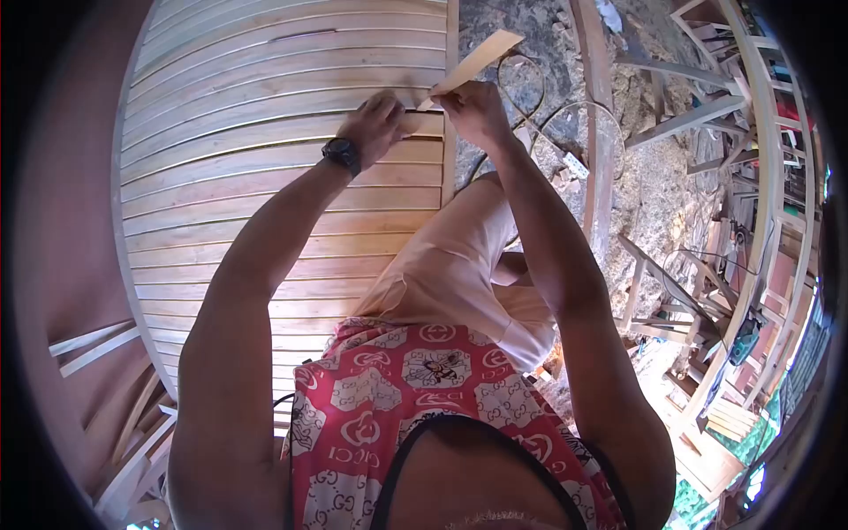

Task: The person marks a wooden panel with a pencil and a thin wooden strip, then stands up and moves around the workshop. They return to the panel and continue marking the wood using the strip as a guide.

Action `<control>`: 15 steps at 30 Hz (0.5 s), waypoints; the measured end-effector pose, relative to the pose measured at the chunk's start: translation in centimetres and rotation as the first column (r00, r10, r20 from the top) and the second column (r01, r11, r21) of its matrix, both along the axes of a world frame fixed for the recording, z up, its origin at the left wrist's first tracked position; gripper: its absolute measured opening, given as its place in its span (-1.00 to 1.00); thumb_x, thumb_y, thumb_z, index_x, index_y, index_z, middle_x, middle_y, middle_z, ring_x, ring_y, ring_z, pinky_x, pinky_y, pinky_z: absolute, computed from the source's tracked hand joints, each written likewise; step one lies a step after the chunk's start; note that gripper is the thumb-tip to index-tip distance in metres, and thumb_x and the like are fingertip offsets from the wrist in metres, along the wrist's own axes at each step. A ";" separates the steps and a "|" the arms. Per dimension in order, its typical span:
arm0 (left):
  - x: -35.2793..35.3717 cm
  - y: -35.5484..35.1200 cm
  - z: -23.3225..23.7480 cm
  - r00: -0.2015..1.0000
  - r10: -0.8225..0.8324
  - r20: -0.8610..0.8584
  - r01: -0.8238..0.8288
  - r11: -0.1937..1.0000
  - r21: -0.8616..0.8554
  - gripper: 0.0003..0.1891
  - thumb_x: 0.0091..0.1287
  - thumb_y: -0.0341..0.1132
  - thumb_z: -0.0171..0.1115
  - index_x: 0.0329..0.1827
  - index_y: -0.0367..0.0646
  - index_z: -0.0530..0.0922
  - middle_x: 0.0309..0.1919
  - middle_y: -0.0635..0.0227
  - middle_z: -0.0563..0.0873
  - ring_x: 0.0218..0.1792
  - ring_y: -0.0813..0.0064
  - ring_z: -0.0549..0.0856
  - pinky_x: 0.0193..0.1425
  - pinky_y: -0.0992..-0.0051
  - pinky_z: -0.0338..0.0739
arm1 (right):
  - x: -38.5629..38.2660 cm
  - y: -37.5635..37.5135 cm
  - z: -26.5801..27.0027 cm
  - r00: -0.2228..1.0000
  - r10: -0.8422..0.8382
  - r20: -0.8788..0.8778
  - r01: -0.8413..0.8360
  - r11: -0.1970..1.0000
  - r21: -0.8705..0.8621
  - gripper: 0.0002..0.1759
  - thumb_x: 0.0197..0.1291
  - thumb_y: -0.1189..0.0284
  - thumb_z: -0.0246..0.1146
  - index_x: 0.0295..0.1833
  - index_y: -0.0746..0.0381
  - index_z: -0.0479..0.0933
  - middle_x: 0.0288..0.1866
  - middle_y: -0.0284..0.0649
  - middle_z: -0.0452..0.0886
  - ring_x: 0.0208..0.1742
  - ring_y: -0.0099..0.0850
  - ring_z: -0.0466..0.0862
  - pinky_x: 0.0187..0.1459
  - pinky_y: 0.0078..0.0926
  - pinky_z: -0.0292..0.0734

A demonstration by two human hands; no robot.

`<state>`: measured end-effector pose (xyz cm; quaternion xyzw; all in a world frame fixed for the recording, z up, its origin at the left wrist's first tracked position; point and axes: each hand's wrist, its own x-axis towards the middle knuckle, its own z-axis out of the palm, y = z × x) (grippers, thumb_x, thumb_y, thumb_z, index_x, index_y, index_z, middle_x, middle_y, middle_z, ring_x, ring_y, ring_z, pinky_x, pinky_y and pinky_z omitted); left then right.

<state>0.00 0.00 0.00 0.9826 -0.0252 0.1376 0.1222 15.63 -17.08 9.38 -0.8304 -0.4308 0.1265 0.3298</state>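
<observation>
My right hand (474,112) pinches a thin, pale wooden strip (482,58) near its lower end. The strip slants up and right past the edge of a large panel of wooden slats (291,190). On the panel, close to its right edge, my left hand (378,125) has its fingers curled down beside a dark gap between two slats (426,125). A small tan piece shows at its fingertips; I cannot tell what it is. A dark watch (341,155) is on my left wrist.
A cable (541,115) loops over the ground right of the panel, near a white power strip (575,165). A long beam (597,97) runs beside it. Timber frames (698,119) stand farther right. A reddish-brown surface (66,221) borders the panel's left side.
</observation>
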 end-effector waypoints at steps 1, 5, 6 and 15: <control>-0.1 -0.1 0.4 1.000 0.006 -0.012 -0.006 1.000 -0.005 -0.46 0.30 -0.14 0.49 0.27 -0.19 0.59 0.27 0.16 0.55 0.38 0.11 0.56 0.22 0.18 0.72 | -0.1 0.0 0.0 1.000 -0.001 0.009 0.001 1.000 -0.002 -0.84 0.34 0.41 0.41 -0.03 0.18 0.81 -0.14 -0.10 0.85 -0.15 -0.26 0.87 -0.10 -0.36 0.76; 0.5 0.0 0.2 1.000 0.001 -0.017 -0.002 0.999 -0.040 -0.47 0.30 -0.15 0.49 0.25 -0.23 0.60 0.24 0.17 0.57 0.32 0.11 0.60 0.18 0.20 0.74 | 0.1 0.0 0.6 1.000 0.012 0.019 -0.011 1.000 -0.017 -0.84 0.36 0.40 0.39 -0.05 0.19 0.81 -0.15 -0.10 0.85 -0.15 -0.24 0.87 -0.10 -0.37 0.75; 0.6 0.3 0.0 1.000 0.002 -0.017 -0.002 0.999 -0.037 -0.47 0.30 -0.15 0.49 0.25 -0.23 0.60 0.24 0.17 0.57 0.32 0.11 0.60 0.18 0.20 0.74 | 0.3 0.1 0.2 1.000 0.012 0.020 -0.012 1.000 -0.013 -0.84 0.36 0.40 0.39 -0.05 0.19 0.81 -0.15 -0.10 0.85 -0.15 -0.24 0.87 -0.10 -0.37 0.75; 0.3 -0.1 -0.1 0.998 0.005 0.064 -0.005 1.000 0.003 -0.52 0.31 -0.06 0.46 0.14 -0.22 0.66 0.14 0.25 0.58 0.30 0.21 0.59 0.17 0.28 0.73 | 0.3 0.1 -0.8 1.000 0.014 0.017 -0.016 0.989 0.146 -0.87 0.32 0.34 0.39 -0.11 0.10 0.79 -0.28 -0.11 0.81 -0.30 -0.09 0.81 -0.24 -0.20 0.71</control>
